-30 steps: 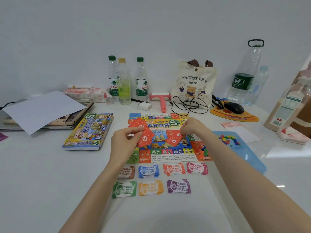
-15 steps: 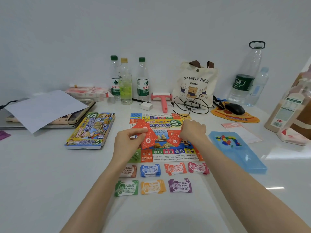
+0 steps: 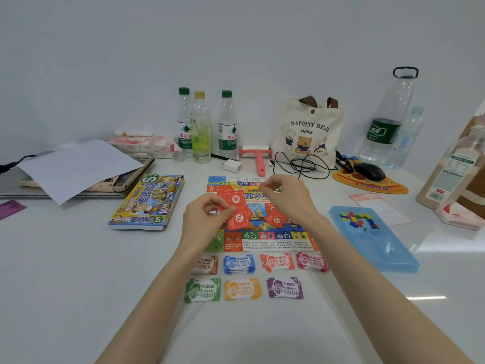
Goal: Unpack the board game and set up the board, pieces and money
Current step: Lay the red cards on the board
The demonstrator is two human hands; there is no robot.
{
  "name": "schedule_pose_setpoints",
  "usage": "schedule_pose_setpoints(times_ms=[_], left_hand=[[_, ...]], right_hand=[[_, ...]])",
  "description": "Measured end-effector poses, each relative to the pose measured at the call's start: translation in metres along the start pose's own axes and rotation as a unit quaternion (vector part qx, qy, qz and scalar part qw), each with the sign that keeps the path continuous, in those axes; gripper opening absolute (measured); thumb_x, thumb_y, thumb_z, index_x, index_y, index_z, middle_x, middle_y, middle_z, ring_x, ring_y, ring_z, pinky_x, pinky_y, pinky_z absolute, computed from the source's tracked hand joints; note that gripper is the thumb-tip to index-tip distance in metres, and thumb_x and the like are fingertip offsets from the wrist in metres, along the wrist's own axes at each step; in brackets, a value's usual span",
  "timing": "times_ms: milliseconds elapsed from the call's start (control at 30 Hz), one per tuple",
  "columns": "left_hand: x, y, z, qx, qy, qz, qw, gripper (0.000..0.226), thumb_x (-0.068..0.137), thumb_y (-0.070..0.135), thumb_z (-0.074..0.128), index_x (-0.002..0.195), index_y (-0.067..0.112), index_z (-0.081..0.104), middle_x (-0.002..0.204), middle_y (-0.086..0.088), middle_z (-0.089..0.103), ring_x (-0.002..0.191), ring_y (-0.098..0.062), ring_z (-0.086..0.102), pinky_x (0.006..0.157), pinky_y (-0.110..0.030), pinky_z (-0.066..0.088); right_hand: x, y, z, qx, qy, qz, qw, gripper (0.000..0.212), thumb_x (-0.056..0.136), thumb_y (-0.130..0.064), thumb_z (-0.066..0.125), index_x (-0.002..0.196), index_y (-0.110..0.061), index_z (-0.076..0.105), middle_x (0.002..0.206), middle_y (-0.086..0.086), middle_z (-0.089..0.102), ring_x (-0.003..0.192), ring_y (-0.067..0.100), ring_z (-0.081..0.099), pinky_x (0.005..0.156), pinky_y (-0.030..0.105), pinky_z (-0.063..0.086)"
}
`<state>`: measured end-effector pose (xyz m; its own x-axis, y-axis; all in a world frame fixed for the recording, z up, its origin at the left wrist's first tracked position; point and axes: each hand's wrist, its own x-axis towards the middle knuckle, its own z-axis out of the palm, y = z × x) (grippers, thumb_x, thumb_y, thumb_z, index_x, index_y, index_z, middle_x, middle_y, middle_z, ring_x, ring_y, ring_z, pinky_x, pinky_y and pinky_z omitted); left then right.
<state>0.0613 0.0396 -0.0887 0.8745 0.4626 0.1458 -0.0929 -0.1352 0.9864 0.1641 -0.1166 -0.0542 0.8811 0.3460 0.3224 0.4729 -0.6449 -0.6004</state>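
- Head view, closest: seven money stacks (image 3: 239,263) on the worktop (image 3: 78,271), three front, four behind.
- Left grip (image 3: 204,222) pinches a fan of red cards (image 3: 236,208) above the board (image 3: 262,241).
- Right grip (image 3: 288,200) just came up off the pile (image 3: 275,218) (two showing) to the fan, fingers curled, can't tell if holding; next card's due.
- Beyond: one box (image 3: 149,202), one tray (image 3: 372,237).

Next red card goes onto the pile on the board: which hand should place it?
Right, probably. The left hand grips the fanned red cards; the right hand hovers by their top edge, nearer the pile on the board.
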Motion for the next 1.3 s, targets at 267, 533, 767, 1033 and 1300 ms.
schedule_pose_setpoints(times_ms=[267,533,767,1033,1300], left_hand=[[-0.006,0.003,0.002,0.029,-0.039,0.033,0.998,0.039,0.071,0.013,0.083,0.074,0.013,0.044,0.087,-0.006,0.074,0.07,-0.033,0.071,0.063,-0.045,0.057],[-0.007,0.005,0.006,-0.037,-0.062,0.012,0.997,0.017,0.087,0.006,0.067,0.081,0.012,0.052,0.094,-0.01,0.072,0.071,-0.018,0.07,0.058,-0.026,0.056],[-0.007,0.003,0.009,0.004,-0.057,0.036,0.998,0.012,0.085,0.007,0.07,0.09,0.016,0.064,0.101,-0.006,0.07,0.072,-0.017,0.072,0.06,-0.028,0.059],[-0.011,0.007,0.011,-0.027,-0.06,-0.014,0.998,0.016,0.084,0.012,0.07,0.1,0.013,0.07,0.094,-0.003,0.072,0.071,-0.011,0.072,0.06,-0.02,0.057],[-0.008,0.003,0.008,-0.034,0.009,-0.021,0.999,0.007,0.082,0.015,0.074,0.077,0.019,0.071,0.076,0.0,0.074,0.064,-0.007,0.07,0.057,-0.018,0.055]], right_hand=[[-0.043,-0.014,0.008,0.183,0.011,-0.011,0.983,0.003,0.085,-0.027,0.071,0.087,-0.025,0.072,0.082,-0.014,0.069,0.065,-0.007,0.056,0.065,0.018,0.043],[-0.051,-0.004,0.007,0.322,-0.003,0.057,0.945,0.008,0.088,-0.016,0.068,0.082,-0.022,0.07,0.084,0.0,0.074,0.08,0.011,0.071,0.068,0.019,0.056],[-0.053,-0.003,0.004,0.35,0.004,0.063,0.935,0.012,0.094,-0.018,0.06,0.087,-0.025,0.067,0.084,0.0,0.074,0.078,0.013,0.072,0.063,0.023,0.057],[-0.052,-0.003,0.001,0.424,0.032,0.11,0.899,0.012,0.097,-0.019,0.055,0.103,-0.018,0.065,0.065,-0.003,0.064,0.058,0.002,0.064,0.055,0.019,0.052],[-0.049,0.002,-0.004,0.413,0.079,0.141,0.896,0.005,0.095,-0.023,0.058,0.097,-0.025,0.063,0.06,-0.006,0.068,0.059,0.004,0.063,0.064,0.025,0.052]])
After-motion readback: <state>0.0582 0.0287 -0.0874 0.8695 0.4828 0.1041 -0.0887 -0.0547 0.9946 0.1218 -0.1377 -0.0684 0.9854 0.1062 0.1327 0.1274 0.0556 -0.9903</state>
